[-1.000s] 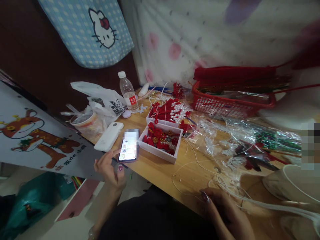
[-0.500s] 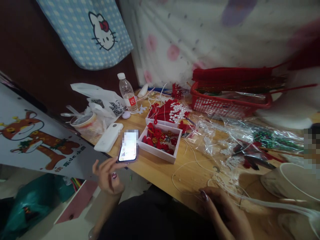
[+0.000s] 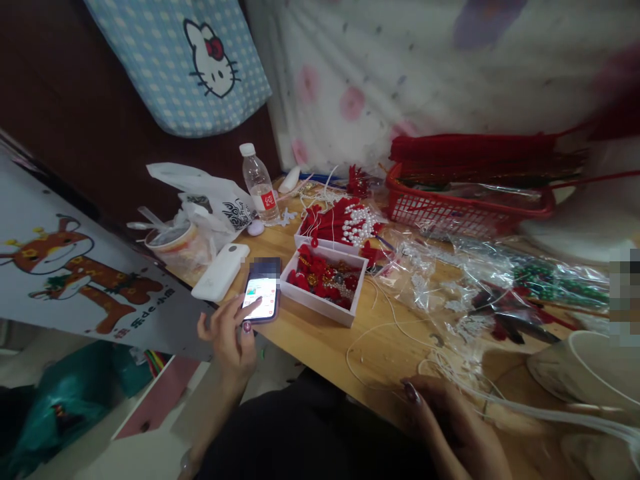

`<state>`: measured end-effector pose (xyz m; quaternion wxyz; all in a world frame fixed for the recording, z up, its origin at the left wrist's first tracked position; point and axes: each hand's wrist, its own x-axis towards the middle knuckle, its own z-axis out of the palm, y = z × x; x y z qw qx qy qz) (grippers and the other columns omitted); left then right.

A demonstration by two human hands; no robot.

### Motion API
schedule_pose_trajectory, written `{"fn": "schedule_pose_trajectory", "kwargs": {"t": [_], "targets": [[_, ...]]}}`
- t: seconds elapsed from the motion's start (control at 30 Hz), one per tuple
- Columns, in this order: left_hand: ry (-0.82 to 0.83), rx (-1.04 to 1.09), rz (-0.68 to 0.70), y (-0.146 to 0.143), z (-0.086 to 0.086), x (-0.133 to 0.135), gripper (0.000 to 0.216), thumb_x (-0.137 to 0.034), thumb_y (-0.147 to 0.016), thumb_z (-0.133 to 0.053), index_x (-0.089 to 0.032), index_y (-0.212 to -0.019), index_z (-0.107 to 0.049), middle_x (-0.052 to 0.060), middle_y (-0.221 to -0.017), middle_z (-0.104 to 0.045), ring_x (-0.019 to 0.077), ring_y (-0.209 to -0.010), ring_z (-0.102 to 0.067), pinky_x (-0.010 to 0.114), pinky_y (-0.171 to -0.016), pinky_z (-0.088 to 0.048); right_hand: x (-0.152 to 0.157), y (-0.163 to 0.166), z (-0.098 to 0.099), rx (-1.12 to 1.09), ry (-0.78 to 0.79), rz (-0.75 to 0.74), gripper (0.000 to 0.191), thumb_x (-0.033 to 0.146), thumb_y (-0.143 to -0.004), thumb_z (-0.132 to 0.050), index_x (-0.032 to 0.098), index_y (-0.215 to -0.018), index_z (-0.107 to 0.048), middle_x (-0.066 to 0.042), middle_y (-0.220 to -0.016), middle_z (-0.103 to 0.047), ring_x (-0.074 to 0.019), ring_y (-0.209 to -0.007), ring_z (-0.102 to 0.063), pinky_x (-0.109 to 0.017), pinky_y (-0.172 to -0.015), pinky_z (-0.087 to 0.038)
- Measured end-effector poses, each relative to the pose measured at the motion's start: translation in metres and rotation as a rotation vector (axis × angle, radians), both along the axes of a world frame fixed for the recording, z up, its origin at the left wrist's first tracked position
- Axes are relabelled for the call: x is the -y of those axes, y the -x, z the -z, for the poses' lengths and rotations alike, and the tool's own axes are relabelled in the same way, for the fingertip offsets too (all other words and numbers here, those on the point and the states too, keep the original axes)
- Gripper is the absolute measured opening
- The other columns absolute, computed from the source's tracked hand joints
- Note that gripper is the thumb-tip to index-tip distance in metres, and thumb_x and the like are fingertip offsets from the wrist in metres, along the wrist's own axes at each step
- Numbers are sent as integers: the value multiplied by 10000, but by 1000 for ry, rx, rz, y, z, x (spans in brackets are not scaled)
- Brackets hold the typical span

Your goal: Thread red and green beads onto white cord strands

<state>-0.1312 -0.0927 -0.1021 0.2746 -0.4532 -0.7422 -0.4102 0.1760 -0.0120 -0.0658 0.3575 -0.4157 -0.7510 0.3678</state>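
Note:
A lit phone lies flat near the table's front edge. My left hand reaches over its near side, index finger stretched onto the screen and the other fingers loosely bent; it holds nothing. My right hand rests low at the table edge, thumb and forefinger pressed together where a thin white cord runs to the fingertips. Beside the phone stands a white box of red and gold ornaments. Behind it, another box holds red pieces with white beads.
A white power bank, a plastic cup and a water bottle stand at the left. Clear plastic bags, black-handled pliers, a red basket and a pale bowl occupy the right side.
My left hand has moved right and its index finger now lies on the phone screen, whose display has changed. My right hand stays nearly still. The view has shifted slightly.

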Motion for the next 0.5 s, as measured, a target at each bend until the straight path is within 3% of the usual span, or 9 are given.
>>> {"fn": "schedule_pose_trajectory", "kwargs": {"t": [0.2,0.3,0.4,0.5], "targets": [[-49,87,46,16,-22,-2,441,-411,-968,-335,-182,-1145,-669,135,-1143,-695,298,-1160,-573,509,-1091,-287,-5,-4,1,44,-74,-59,146,304,-950,-550,243,-982,-679,-31,-875,-770,-172,-772,-762,-171,-643,-589],[131,193,175,38,-38,-17,572,-491,-976,-270,-142,-1360,-509,147,-1167,-714,306,-1243,-550,522,-1108,-287,-6,-5,1,61,-109,-81,129,275,-948,-553,245,-1001,-667,-28,-888,-768,-171,-798,-766,-165,-651,-592],[344,331,267,55,-44,-32,667,-534,-973,-256,-91,-1464,-352,206,-1248,-681,337,-1334,-487,580,-1121,-242,-8,-4,1,64,-126,-83,119,265,-952,-544,248,-1002,-651,-19,-857,-755,-170,-782,-764,-164,-622,-589],[281,365,312,54,-38,-37,708,-556,-976,-244,-74,-1494,-267,245,-1381,-583,331,-1397,-423,580,-1138,-232,-8,-5,0,71,-145,-105,119,247,-958,-530,260,-1018,-632,-3,-833,-742,-163,-788,-764,-158,-619,-586]]}}
